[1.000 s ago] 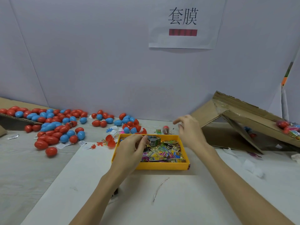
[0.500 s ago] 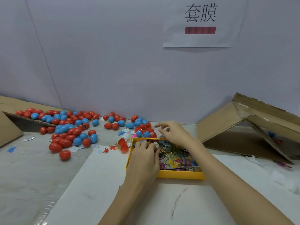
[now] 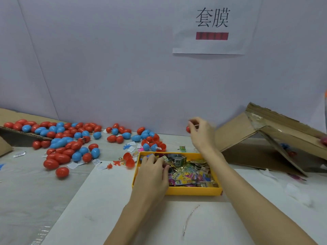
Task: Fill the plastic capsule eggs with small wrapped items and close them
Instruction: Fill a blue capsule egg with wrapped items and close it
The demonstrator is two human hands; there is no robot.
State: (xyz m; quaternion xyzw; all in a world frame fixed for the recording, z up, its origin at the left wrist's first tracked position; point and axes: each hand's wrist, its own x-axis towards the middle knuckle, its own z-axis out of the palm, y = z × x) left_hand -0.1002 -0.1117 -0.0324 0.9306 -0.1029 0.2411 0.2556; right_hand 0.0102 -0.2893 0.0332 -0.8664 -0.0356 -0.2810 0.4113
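A yellow tray (image 3: 177, 191) holds several colourful wrapped items (image 3: 191, 174). My left hand (image 3: 152, 174) reaches into the tray's left side, its fingers curled and pinching a wrapped item. My right hand (image 3: 200, 133) is raised behind the tray near the wall. Its fingertips pinch a red capsule egg (image 3: 188, 129), which is mostly hidden by the fingers. Several closed red and blue eggs (image 3: 60, 138) lie scattered at the left. Open red egg halves (image 3: 130, 162) lie just left of the tray.
A tipped cardboard box (image 3: 265, 138) leans at the right, and another cardboard flap (image 3: 17, 133) under eggs lies at far left. The tray sits on a white sheet (image 3: 159, 218) with a thin strip (image 3: 189, 218) on it. Small paper slips and toys lie between the eggs and the tray.
My right hand has lifted up and to the right from behind the tray, now with a red egg at its fingertips. My left hand has stayed in the tray's left side.
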